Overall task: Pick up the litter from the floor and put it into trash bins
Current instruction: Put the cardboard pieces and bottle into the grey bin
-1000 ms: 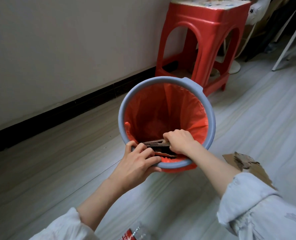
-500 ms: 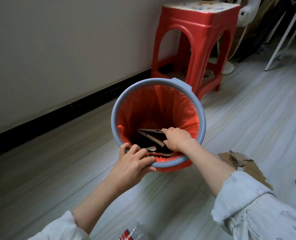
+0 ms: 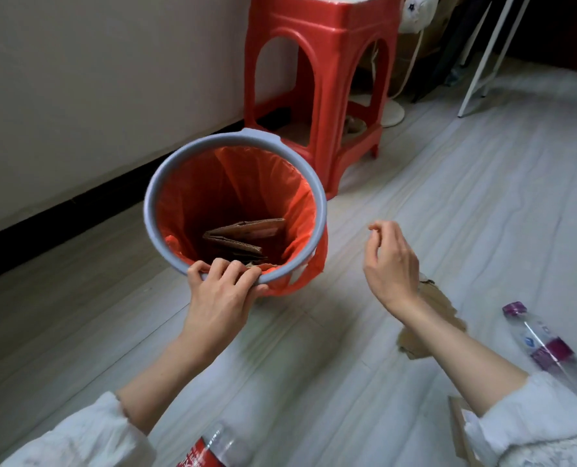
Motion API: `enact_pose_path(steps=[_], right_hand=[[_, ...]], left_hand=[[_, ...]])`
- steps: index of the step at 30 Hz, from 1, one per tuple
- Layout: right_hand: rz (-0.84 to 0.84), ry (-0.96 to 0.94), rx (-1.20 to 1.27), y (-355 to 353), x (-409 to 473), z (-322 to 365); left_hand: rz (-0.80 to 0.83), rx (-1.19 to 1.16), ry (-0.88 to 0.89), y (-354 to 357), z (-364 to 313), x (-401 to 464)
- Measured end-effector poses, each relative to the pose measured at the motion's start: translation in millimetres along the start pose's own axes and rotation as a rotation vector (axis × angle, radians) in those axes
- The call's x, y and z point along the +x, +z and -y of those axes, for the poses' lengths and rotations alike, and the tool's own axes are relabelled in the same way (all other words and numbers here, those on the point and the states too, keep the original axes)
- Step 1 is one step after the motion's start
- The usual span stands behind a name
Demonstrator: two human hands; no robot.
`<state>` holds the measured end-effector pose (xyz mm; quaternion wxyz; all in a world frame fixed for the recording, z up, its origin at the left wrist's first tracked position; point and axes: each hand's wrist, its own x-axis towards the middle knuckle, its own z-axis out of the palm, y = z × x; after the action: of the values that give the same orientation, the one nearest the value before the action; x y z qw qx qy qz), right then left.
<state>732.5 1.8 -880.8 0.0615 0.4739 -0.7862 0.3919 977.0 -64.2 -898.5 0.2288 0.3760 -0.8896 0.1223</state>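
- Our left hand (image 3: pixel 224 291) grips the bin (image 3: pixel 186 170) rim, centre frame; folded cardboard (image 3: pixel 246 232) lies inside.
- Our right hand (image 3: pixel 390 261) hovers empty, fingers loose.
- Left on the floor: torn cardboard (image 3: pixel 440 298), purple-capped bottle (image 3: pixel 543 342), red-labelled bottle (image 3: pixel 209 448).

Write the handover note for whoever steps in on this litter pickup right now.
Left hand grips the near rim of the bin. Right hand is empty, in the air beside it.
Done: folded cardboard lies inside the orange liner.
Left on the floor: torn cardboard piece under the right forearm, purple-capped bottle at right, red-labelled bottle at the near edge, another cardboard scrap by the right sleeve.
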Motion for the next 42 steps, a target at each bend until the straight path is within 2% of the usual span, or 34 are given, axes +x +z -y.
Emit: enact_pose_path(steps=[2,4,6,8,10,14,18,25,29,30,32,35,38,42], right_hand=[[0.159,0.180,-0.152,3,-11,-44],[0.398,0.285,-0.342,7,-24,-83],[0.562,0.320,-0.506,7,-31,-110],[0.650,0.314,-0.606,3,-29,-130],[0.762,0.242,-0.760,0,-21,-147],[1.022,-0.158,-1.174,6,1,-161],[1.115,-0.301,-1.289,17,7,-158],[1.063,-0.357,-1.201,4,8,-134],[1.000,-0.273,-0.954,-15,3,-100],[0.940,-0.237,-0.863,-19,2,-91],[0.730,-0.170,-0.695,-26,1,-70],[0.297,-0.053,-0.374,-34,9,-37],[-0.095,-0.176,-0.138,-40,24,9],[-0.351,-0.452,0.046,-40,39,68]], left_hand=[[0.001,0.066,0.013,4,-9,5],[-0.007,0.108,0.023,7,-17,12],[-0.011,0.141,0.020,9,-21,19],[-0.017,0.169,0.019,12,-23,23],[-0.036,0.176,0.020,14,-25,25],[-0.099,0.167,0.046,16,-24,28],[-0.126,0.140,0.047,18,-20,31],[-0.173,0.085,0.025,20,-9,28],[-0.183,0.048,-0.003,17,0,18],[-0.178,0.045,-0.008,17,0,17],[-0.166,0.045,-0.012,15,2,13],[-0.126,0.045,0.001,13,4,5],[-0.097,0.054,0.041,11,6,-3],[-0.087,0.028,0.052,8,3,-5]])
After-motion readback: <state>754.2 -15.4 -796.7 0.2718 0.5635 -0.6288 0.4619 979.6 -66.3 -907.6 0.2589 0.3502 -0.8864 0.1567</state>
